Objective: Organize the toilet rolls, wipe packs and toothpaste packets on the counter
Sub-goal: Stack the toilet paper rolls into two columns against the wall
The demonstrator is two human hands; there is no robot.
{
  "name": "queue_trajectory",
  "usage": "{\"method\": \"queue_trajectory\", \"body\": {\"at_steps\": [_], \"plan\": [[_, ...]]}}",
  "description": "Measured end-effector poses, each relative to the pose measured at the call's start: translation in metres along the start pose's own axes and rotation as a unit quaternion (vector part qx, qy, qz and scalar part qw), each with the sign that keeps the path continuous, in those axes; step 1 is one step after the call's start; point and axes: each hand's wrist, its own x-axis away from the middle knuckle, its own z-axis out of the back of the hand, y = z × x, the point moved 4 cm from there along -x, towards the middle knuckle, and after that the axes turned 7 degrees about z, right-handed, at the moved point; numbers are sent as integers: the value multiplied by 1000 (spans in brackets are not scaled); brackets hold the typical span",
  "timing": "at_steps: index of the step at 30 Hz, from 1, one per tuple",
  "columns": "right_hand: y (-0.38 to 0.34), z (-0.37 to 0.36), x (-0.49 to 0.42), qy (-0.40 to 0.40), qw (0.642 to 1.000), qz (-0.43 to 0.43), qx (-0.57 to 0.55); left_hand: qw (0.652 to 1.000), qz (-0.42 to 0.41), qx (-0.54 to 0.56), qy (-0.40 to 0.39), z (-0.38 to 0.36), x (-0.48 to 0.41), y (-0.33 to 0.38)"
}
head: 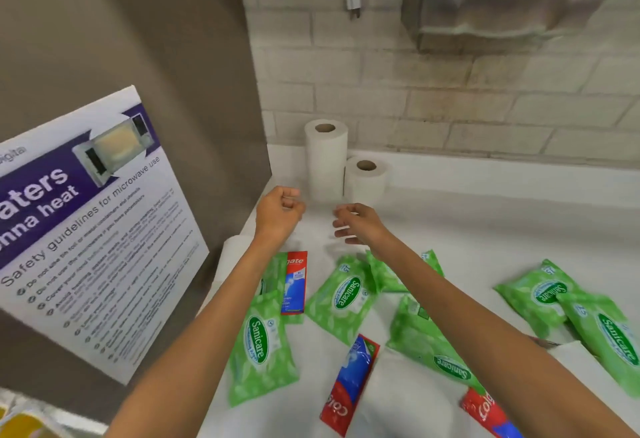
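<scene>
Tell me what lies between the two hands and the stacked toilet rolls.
Nothing: the head view shows only bare white counter between the left hand, the right hand and the toilet rolls.

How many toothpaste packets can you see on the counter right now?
3: one toothpaste packet under the left forearm, one at bottom centre, one cut off at the bottom edge. The arms may hide more.

Poster (86,229) cut by left edge, heading partly lost, small print blurred. Toothpaste packet (491,415) runs off bottom edge. Left forearm hides part of toilet roll (233,257). Right hand (360,224) fingers motion-blurred; grip unreadable.
</scene>
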Motion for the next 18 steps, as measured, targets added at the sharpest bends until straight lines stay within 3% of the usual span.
{"method": "queue_trajectory", "body": {"at_steps": [8, 18], "plan": [[27, -61, 15, -40, 999, -37, 3, 992, 120, -24, 29, 37, 49, -74], [34, -134, 5, -49, 996, -62, 52, 987, 146, -5, 75, 89, 82, -102]]}}
